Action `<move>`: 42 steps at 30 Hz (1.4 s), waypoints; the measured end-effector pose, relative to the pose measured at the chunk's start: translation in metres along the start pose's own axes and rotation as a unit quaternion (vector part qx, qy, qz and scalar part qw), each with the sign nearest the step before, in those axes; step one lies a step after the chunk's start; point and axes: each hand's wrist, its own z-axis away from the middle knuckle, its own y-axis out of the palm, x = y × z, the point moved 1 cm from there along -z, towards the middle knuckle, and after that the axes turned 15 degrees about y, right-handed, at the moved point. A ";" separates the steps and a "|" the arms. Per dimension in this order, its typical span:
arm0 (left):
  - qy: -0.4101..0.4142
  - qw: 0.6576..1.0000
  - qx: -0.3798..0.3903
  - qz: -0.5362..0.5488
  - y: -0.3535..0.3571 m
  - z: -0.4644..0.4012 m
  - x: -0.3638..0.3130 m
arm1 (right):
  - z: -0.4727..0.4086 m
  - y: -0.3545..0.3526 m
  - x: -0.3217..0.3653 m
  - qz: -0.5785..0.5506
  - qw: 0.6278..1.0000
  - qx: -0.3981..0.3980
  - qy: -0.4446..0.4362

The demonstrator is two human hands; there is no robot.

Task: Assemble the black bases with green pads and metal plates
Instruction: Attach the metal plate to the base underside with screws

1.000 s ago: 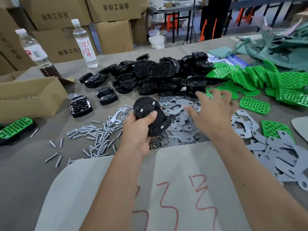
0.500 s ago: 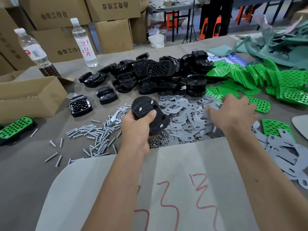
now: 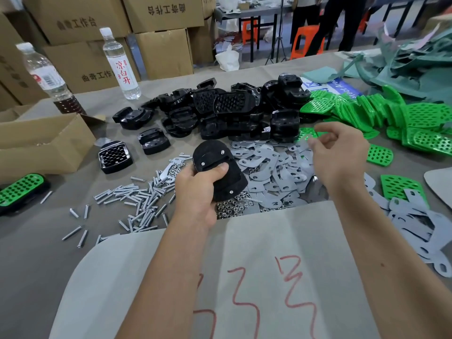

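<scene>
Fingers (image 3: 221, 167) of the left hand (image 3: 198, 192) are curled round a black base (image 3: 217, 168), which is held underside up above the table (image 3: 29, 253), with three silver screw heads visible on it and the thumb pressed across its middle. Right-hand fingers are drawn together above the heap of grey metal plates (image 3: 266, 165); the right hand (image 3: 342, 155) is blurred, and something pale and thin seems to be pinched at the fingertips, though whether it is a plate cannot be told. A pile of further black bases (image 3: 220, 113) is seen beyond the plates, and green pads (image 3: 381, 113) are stacked and scattered to the right of that pile. Silver bolts (image 3: 137, 201) are strewn to the left of the held base, and small nuts (image 3: 232, 206) are gathered just below it. One assembled piece with a green pad (image 3: 19, 189) is lying at the left edge, beside an open cardboard box (image 3: 41, 145). Two water bottles (image 3: 121, 67) are standing at the far left of the table, in front of stacked cartons. A pale sheet marked in red (image 3: 244, 277) is spread under both forearms.
</scene>
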 end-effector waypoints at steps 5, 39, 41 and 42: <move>0.006 1.000 0.000 -0.019 0.000 0.000 0.001 | 0.015 0.012 0.014 -0.239 0.937 0.253 0.035; 0.070 0.977 0.173 -0.100 0.085 0.055 0.040 | 0.001 -0.144 -0.044 0.354 0.907 0.170 0.153; 0.061 0.981 0.162 -0.088 0.090 0.055 0.042 | 0.004 -0.127 -0.042 0.260 0.945 0.151 0.131; 0.061 0.982 0.157 -0.086 0.091 0.055 0.042 | 0.004 -0.119 -0.040 0.244 0.955 0.134 0.105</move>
